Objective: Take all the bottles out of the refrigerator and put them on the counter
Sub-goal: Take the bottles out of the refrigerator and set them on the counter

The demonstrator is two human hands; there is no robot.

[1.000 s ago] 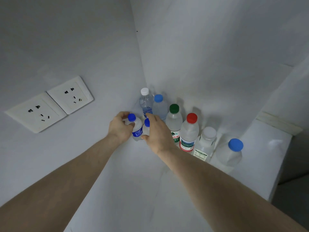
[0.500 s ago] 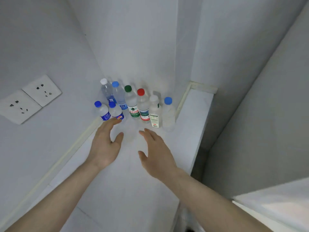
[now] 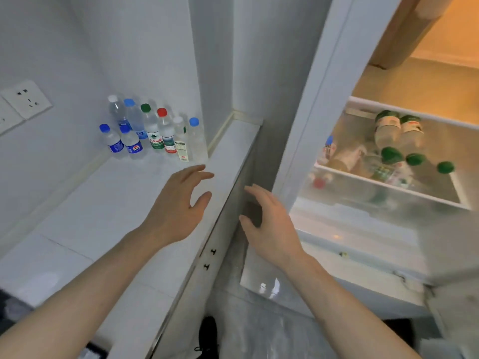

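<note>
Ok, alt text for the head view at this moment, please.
Both hands, left hand and right hand, are open and empty between a white counter holding eight bottles in its corner and an open refrigerator with more bottles lying on a shelf.

white counter (image 3: 77, 216), clear bottles (image 3: 153, 130) capped blue, green, red, white.

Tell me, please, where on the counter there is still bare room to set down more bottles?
The counter is bare from the bottles forward to its near end, and along its front edge by the refrigerator. The back corner is crowded: eight bottles stand close together there. Both hands, left hand and right hand, are empty.
</note>
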